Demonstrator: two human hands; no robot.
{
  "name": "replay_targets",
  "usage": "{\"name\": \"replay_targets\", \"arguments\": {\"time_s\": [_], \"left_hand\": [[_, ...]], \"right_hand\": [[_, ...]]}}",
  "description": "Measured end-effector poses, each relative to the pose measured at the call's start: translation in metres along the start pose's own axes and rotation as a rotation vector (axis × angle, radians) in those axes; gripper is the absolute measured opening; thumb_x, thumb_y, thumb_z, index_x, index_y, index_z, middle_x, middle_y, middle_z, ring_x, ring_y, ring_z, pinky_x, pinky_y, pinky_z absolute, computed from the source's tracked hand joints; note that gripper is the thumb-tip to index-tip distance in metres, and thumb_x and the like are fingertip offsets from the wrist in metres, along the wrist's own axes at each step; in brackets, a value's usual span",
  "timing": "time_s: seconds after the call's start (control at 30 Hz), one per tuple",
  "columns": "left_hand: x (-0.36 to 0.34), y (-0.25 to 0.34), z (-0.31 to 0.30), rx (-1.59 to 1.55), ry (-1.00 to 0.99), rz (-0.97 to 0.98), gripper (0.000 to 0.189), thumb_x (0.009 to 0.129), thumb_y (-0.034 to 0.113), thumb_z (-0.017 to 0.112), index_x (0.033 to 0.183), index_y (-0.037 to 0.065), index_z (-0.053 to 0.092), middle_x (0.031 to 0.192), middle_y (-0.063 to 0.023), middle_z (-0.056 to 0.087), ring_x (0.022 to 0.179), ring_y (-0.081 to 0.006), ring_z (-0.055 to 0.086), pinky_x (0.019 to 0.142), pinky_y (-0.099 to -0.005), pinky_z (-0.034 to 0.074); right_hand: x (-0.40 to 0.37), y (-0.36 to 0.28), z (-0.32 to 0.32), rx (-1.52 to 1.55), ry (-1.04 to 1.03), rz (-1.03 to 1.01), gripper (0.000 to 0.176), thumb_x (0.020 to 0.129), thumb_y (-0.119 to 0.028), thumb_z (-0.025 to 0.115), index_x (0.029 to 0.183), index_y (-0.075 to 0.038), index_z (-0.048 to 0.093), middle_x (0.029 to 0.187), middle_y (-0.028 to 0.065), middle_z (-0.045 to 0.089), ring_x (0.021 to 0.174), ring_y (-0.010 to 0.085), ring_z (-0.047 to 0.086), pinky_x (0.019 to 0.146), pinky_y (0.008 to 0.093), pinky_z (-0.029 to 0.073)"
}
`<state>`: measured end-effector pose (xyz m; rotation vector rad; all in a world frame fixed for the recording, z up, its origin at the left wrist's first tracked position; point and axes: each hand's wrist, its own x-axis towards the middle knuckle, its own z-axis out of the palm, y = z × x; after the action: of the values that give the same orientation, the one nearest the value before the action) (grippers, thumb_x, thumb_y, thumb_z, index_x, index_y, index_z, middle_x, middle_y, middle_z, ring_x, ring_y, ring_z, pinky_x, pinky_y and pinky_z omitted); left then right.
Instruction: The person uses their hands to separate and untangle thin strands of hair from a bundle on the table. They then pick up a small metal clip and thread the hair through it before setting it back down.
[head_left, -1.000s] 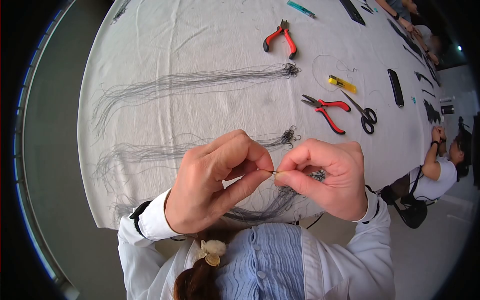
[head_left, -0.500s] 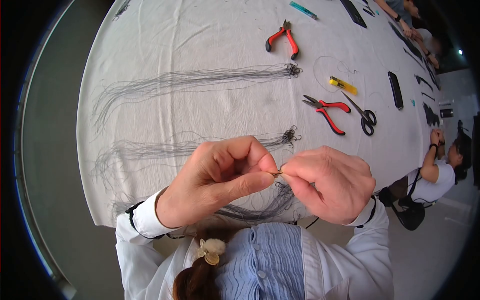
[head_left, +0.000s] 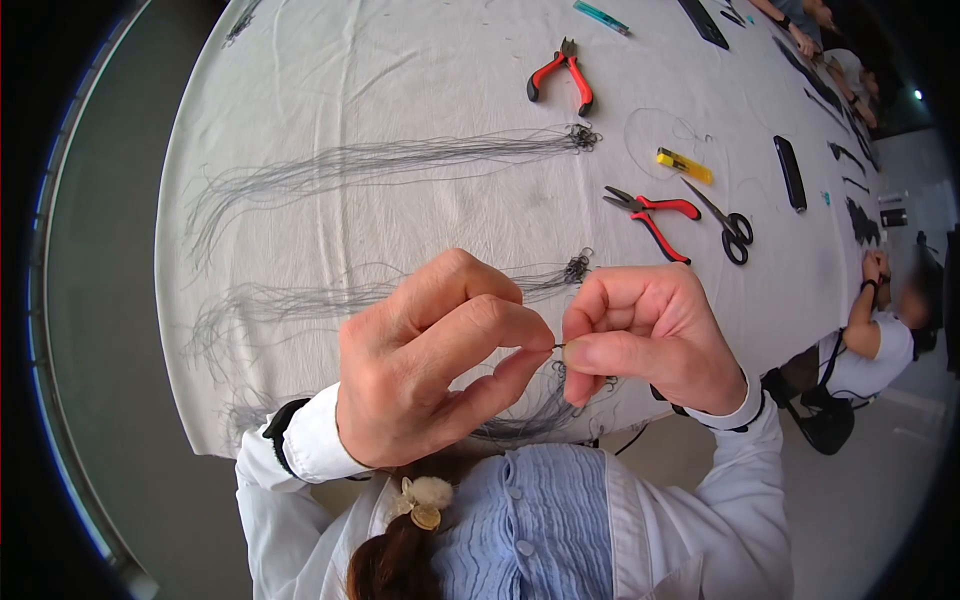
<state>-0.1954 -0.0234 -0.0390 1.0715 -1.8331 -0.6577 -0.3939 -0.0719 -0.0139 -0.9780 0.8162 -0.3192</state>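
Observation:
Between the fingertips of my left hand and my right hand shows a tiny dark piece, which looks like part of a fishing hook. Both hands are closed in a pinch, almost touching, and the fingers cover most of it. Below them, partly hidden, lies a bundle of grey fishing line with dark hooks at its right end. Just beyond my hands is a second bundle of line, its hooks clumped at the right. A third hooked bundle stretches farther up the white cloth.
Red-handled pliers, black scissors and a yellow cutter lie ahead right. More pliers, a teal cutter and black phones are farther off. Other people sit along the table's right side.
My left hand has rolled over so its back faces up, and my right hand has turned to show its curled fingers and thumb. The pinched piece stays between them.

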Motion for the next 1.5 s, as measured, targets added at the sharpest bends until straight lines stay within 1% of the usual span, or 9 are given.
{"name": "replay_targets", "arguments": {"time_s": [0.1, 0.27, 0.47, 0.63, 1.0, 1.17, 1.33, 1.47, 1.5], "left_hand": [[0.0, -0.001, 0.001, 0.078, 0.009, 0.078, 0.013, 0.064, 0.001, 0.072, 0.074, 0.005, 0.065, 0.074, -0.0055, 0.054, 0.061, -0.0116, 0.055, 0.049, -0.0246, 0.041], [0.0, 0.004, 0.0, 0.009, -0.028, -0.068, 0.012, 0.065, -0.001, 0.068, 0.074, 0.004, 0.061, 0.074, -0.005, 0.054, 0.06, -0.0097, 0.052, 0.048, -0.022, 0.04], [-0.001, 0.002, 0.0, -0.117, -0.079, -0.182, 0.011, 0.068, 0.0, 0.067, 0.074, 0.003, 0.059, 0.076, -0.0037, 0.053, 0.06, -0.0078, 0.049, 0.049, -0.0199, 0.038], [-0.002, 0.0, 0.001, -0.155, -0.076, -0.182, 0.011, 0.067, -0.001, 0.066, 0.074, 0.003, 0.059, 0.076, -0.0036, 0.053, 0.062, -0.0077, 0.05, 0.05, -0.0197, 0.038], [-0.004, 0.002, 0.002, -0.111, -0.093, -0.164, 0.013, 0.066, -0.003, 0.066, 0.075, 0.003, 0.059, 0.079, -0.0045, 0.053, 0.064, -0.0081, 0.052, 0.052, -0.0198, 0.04], [-0.004, 0.001, 0.0, -0.28, -0.124, -0.28, 0.011, 0.067, -0.004, 0.062, 0.075, 0.002, 0.057, 0.079, -0.0056, 0.051, 0.067, -0.0091, 0.05, 0.056, -0.0192, 0.04], [-0.003, 0.0, -0.002, -0.382, -0.157, -0.438, 0.008, 0.068, -0.003, 0.06, 0.074, 0.002, 0.056, 0.079, -0.0038, 0.051, 0.069, -0.008, 0.049, 0.058, -0.0189, 0.04], [-0.001, 0.0, -0.003, -0.611, -0.178, -0.67, 0.007, 0.071, -0.002, 0.062, 0.074, 0.001, 0.056, 0.081, -0.0027, 0.052, 0.071, -0.007, 0.05, 0.059, -0.0187, 0.041], [0.0, 0.0, -0.004, -0.612, -0.177, -0.67, 0.007, 0.071, -0.002, 0.062, 0.074, 0.001, 0.056, 0.081, -0.0027, 0.052, 0.071, -0.007, 0.05, 0.059, -0.0187, 0.041]], "right_hand": [[0.002, 0.001, -0.002, 0.04, -0.032, 0.033, 0.01, 0.083, -0.006, 0.061, 0.084, 0.004, 0.058, 0.07, 0.007, 0.063, 0.063, 0.008, 0.06, 0.059, 0.0206, 0.05], [0.002, 0.004, 0.002, 0.016, -0.018, 0.01, 0.01, 0.084, -0.005, 0.06, 0.084, 0.004, 0.058, 0.069, 0.0068, 0.063, 0.063, 0.008, 0.06, 0.059, 0.0205, 0.05], [-0.002, 0.008, 0.009, -0.291, 0.11, -0.204, 0.008, 0.082, -0.002, 0.062, 0.077, 0.002, 0.057, 0.068, 0.0038, 0.063, 0.063, 0.0057, 0.06, 0.057, 0.0204, 0.048], [0.0, 0.017, 0.012, -0.598, 0.233, -0.521, 0.008, 0.075, 0.003, 0.064, 0.076, -0.001, 0.057, 0.064, 0.0043, 0.06, 0.058, 0.0082, 0.06, 0.053, 0.0209, 0.047], [0.0, 0.022, 0.013, -0.781, 0.276, -0.642, 0.012, 0.071, 0.004, 0.065, 0.075, -0.003, 0.055, 0.061, 0.0055, 0.057, 0.053, 0.0138, 0.059, 0.048, 0.024, 0.044], [0.002, 0.025, 0.012, -1.042, 0.329, -0.827, 0.017, 0.065, 0.004, 0.066, 0.078, -0.003, 0.057, 0.061, 0.0049, 0.056, 0.053, 0.0147, 0.058, 0.045, 0.0241, 0.043], [0.009, 0.028, 0.005, -1.312, 0.324, -1.223, 0.03, 0.055, 0.003, 0.067, 0.084, 0.002, 0.06, 0.065, 0.0061, 0.056, 0.057, 0.0158, 0.058, 0.041, 0.0244, 0.043], [0.01, 0.03, 0.006, -1.39, 0.374, -1.313, 0.029, 0.055, 0.003, 0.067, 0.083, 0.003, 0.06, 0.066, 0.0056, 0.057, 0.058, 0.0153, 0.058, 0.042, 0.0239, 0.043], [0.008, 0.029, 0.006, -1.309, 0.372, -1.202, 0.027, 0.057, 0.004, 0.067, 0.082, 0.002, 0.06, 0.066, 0.0054, 0.058, 0.057, 0.0145, 0.058, 0.043, 0.0236, 0.044]]}}
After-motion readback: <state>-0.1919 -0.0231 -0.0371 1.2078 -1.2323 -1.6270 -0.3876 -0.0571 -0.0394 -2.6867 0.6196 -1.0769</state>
